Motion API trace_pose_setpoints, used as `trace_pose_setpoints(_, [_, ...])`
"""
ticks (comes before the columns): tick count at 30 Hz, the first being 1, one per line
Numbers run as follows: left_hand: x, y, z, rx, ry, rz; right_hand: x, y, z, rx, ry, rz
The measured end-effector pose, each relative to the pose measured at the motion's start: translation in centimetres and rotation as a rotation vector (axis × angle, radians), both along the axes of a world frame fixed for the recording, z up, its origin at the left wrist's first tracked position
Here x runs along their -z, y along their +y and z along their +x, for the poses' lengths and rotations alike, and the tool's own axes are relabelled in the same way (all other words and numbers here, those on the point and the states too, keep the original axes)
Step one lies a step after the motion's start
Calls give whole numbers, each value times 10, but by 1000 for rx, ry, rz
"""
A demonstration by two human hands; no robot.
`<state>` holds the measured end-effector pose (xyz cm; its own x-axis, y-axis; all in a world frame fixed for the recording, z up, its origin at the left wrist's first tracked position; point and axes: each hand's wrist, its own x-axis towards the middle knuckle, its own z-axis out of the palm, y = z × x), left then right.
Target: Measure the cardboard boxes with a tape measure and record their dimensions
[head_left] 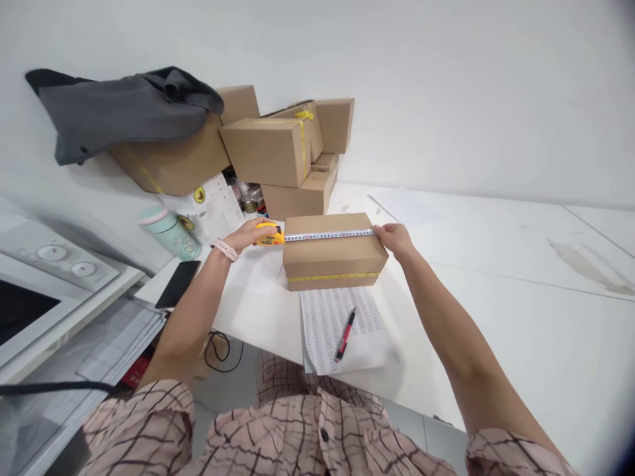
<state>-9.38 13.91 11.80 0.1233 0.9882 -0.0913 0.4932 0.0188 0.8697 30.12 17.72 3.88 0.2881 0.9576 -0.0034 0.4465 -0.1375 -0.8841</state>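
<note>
The white desk (pixel 496 281) carried a pile of boxes (pixel 268 152) at the back. The closed cardboard box (pixel 337 270) lay nearer, between the 2 grips, with a yellow strip along its near face. Printed sheets (pixel 322 330) lay just in front of it. The left grip (pixel 247 236), at the box's left end, was closed around the yellow tape measure (pixel 268 234); the right grip (pixel 394 239) was narrow, pinching the free end of the tape (pixel 327 235) at the right edge of the top. The tape spanned the top end to end, so laying it along this 1 length seemed done; none ran across the width or up the height, so those 2 looked left over, if wanted. The pen (pixel 346 334) lay unheld on the sheets, so nothing was being written down.
</note>
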Motion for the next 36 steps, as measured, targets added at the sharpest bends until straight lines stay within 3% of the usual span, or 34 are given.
trace_pose_setpoints(4, [-4,-63,26,-3,-84,2,-24,12,1,30,27,223])
trace_pose_setpoints(7, [20,-128,67,90,-379,-177,-43,26,-14,-93,6,355])
trace_pose_setpoints(11, [59,-183,130,187,-705,-446,-52,50,-52,-394,-164,202])
trace_pose_setpoints(15, [68,-186,162,160,-842,-458,-46,73,-78,-367,-298,93])
trace_pose_setpoints(19, [62,-175,162,164,-877,-438,-33,84,-76,-352,-327,58])
trace_pose_setpoints(24, [62,-180,167,157,-875,-495,-21,84,-67,-443,-310,82])
trace_pose_setpoints(36, [63,-179,188,134,-880,-485,-25,83,-69,-431,-359,40])
